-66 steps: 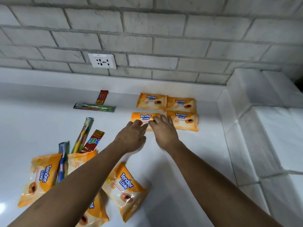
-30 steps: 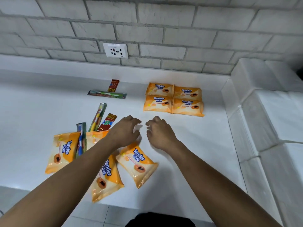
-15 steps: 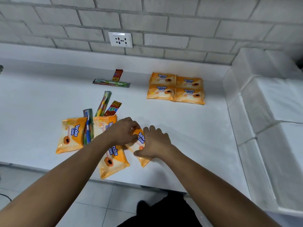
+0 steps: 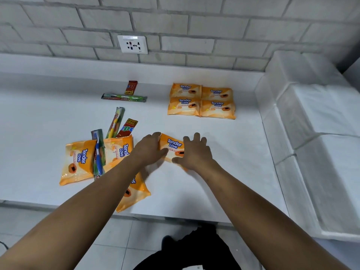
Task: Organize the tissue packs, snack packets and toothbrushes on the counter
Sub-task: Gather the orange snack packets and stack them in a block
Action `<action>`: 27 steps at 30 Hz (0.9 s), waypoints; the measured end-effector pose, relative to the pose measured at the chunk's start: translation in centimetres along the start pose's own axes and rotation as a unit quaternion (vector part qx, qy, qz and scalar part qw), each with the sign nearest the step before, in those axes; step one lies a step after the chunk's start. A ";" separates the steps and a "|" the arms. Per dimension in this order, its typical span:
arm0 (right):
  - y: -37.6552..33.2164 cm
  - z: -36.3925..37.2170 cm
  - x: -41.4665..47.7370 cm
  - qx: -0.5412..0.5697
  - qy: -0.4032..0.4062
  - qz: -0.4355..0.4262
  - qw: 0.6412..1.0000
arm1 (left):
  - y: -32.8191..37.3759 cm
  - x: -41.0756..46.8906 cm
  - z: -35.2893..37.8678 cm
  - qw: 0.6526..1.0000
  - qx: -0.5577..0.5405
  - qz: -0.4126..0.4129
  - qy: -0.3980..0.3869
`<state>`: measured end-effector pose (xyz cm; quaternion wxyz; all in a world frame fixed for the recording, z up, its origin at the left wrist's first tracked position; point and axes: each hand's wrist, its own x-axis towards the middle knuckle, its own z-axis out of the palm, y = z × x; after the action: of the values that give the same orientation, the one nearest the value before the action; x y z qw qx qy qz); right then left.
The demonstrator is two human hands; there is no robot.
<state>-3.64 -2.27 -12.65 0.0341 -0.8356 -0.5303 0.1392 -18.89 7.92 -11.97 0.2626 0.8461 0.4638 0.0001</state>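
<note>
Now: one tissue pack (image 4: 173,147) held mid-counter between both hands.
Left to right: the counter (image 4: 39,117) is bare at far left. Next comes a pile of loose packs (image 4: 78,162) with a blue toothbrush (image 4: 98,152) lying across them. The nearest pack (image 4: 134,193) overhangs the front edge and is half hidden by the left forearm. The left hand (image 4: 150,151) grips the tissue pack's left end, fingers curled. The right hand (image 4: 194,152) holds its right end, fingers spread, thumb on the near edge. Wrapper orange, blue "Tender Love" print. Open white surface lies beyond, up to four packs (image 4: 201,101) squared in a block. A white ledge (image 4: 311,114) bounds the right side.
</note>
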 end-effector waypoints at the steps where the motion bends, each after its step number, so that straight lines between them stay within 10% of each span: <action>1: 0.2 0.0 0.2 0.018 -0.002 0.024 1.000 | 0.2 0.3 0.0 1.000 -0.028 -0.015 0.000; 9: 1.7 -0.9 2.8 0.283 -0.060 0.120 0.950 | 0.7 2.3 0.4 0.952 -0.285 -0.112 -0.025; 18: 4.5 -3.0 5.4 0.615 -0.079 0.215 0.755 | 3.3 5.4 -0.7 0.860 -0.496 -0.113 -0.036; 27: 8.6 -6.9 9.1 0.597 -0.005 0.178 0.782 | 7.7 11.8 -2.3 0.861 -0.501 -0.083 -0.014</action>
<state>9.39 2.77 -9.56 0.4984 -0.7271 -0.1826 0.4354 -6.68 14.89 -9.41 0.6566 0.5585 0.4662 0.1992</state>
